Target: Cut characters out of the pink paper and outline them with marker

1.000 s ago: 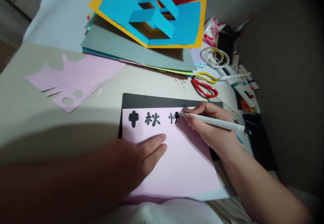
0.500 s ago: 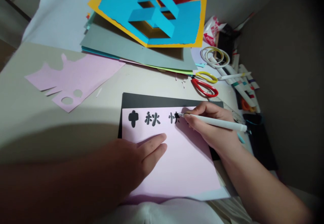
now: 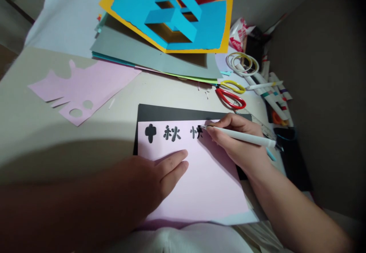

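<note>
A pink sheet of paper [image 3: 206, 184] lies on a black mat [image 3: 171, 112] in front of me, with three cut-out characters [image 3: 174, 133] along its top edge. My left hand [image 3: 154, 178] rests flat on the sheet's left half, fingers stretched out. My right hand [image 3: 237, 140] pinches a white pen-shaped craft knife [image 3: 243, 138], its tip touching the paper just right of the third character.
A pink offcut with holes [image 3: 82, 87] lies at the left. Stacked coloured sheets with a blue pop-up card [image 3: 174, 16] sit at the back. Red and yellow scissors [image 3: 231, 93], tape rolls [image 3: 243, 62] and several markers [image 3: 274, 96] crowd the right side.
The knife tip has shifted very slightly at the third character. My left hand has stayed where it was.
</note>
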`<act>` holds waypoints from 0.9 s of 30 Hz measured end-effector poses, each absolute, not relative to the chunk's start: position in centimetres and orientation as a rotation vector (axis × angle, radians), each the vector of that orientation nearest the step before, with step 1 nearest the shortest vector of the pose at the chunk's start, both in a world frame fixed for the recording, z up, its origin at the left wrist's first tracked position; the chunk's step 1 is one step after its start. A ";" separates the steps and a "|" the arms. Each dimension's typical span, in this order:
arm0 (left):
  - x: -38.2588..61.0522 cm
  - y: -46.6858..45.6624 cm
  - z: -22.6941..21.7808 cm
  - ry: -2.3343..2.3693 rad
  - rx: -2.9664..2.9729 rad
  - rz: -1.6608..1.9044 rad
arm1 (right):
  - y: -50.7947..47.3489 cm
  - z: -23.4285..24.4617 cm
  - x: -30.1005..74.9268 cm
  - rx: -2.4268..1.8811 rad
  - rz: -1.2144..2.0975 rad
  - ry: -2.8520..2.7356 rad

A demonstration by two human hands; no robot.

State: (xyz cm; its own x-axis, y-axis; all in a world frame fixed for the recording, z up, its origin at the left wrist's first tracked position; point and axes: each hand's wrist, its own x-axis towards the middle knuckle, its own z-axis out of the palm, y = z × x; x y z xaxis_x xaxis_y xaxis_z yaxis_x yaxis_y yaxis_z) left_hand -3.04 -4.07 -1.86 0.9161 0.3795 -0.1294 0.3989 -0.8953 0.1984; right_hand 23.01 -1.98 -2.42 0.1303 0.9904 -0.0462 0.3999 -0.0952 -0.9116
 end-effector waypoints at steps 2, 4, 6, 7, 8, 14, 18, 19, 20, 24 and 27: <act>-3.0 -4.1 -1.7 0.587 2.858 -0.133 | -2.0 -2.5 23.0 -1.621 0.937 -1.378; -3.0 -4.1 -1.7 0.581 2.860 -0.142 | -1.9 -2.5 23.0 -1.626 0.932 -1.384; -3.1 -4.2 -1.8 0.582 2.866 -0.132 | -1.9 -2.5 23.0 -1.628 0.927 -1.393; -3.1 -4.2 -1.9 0.582 2.868 -0.128 | -1.9 -2.5 22.9 -1.627 0.923 -1.396; -3.1 -4.3 -2.0 0.583 2.873 -0.115 | -1.9 -2.5 22.9 -1.625 0.918 -1.402; -3.3 -4.4 -2.7 0.597 2.870 -0.066 | -1.9 -2.3 22.9 -1.643 0.920 -1.402; -3.3 -4.3 -2.4 0.579 2.828 -0.075 | -2.0 -2.2 22.8 -1.628 0.970 -1.364; -3.3 -4.2 -2.2 0.573 2.821 -0.085 | -2.0 -2.2 22.8 -1.627 0.977 -1.357; -3.3 -4.2 -2.1 0.568 2.816 -0.097 | -2.0 -2.2 22.8 -1.628 0.980 -1.353; -3.2 -4.1 -2.0 0.575 2.794 -0.123 | -2.0 -2.1 22.9 -1.630 0.984 -1.368; -3.2 -4.2 -2.0 0.573 2.772 -0.120 | -2.0 -2.1 22.9 -1.636 0.975 -1.369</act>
State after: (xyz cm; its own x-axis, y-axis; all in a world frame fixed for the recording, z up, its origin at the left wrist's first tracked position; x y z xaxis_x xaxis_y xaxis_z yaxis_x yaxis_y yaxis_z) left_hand -3.22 -4.17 -2.01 0.9167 0.3734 -0.1425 0.3992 -0.8730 0.2802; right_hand 22.88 -2.04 -2.12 0.1270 0.9890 -0.0757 0.3948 -0.1204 -0.9108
